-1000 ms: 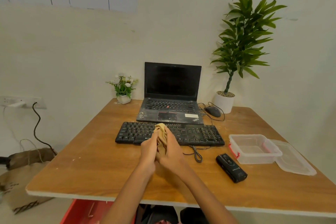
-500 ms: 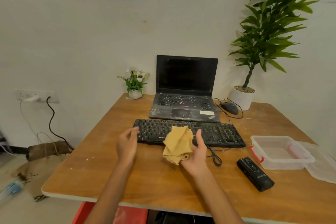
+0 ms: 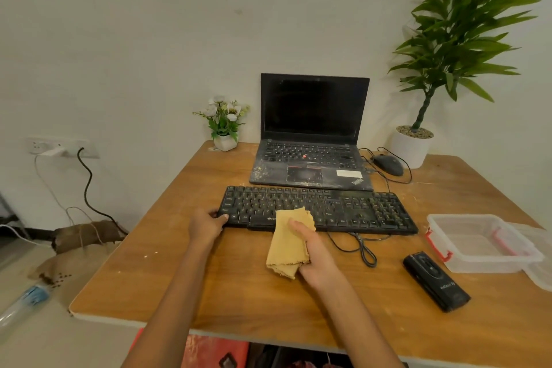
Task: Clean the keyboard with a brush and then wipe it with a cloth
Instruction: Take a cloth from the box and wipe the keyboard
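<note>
Wooden desk [image 3: 167,263], right hand [image 3: 316,257] pinching folded cloth [image 3: 288,245] (thumb on top), left hand [image 3: 206,225] gripping keyboard [image 3: 343,207] corner

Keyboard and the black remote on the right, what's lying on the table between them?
In the head view, the keyboard's looped black cable lies between it and the remote; otherwise bare table.

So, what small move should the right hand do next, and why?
Probably slide the cloth forward onto the keys: the right hand holds it at the keyboard's near edge, while the left hand steadies the left end.
</note>
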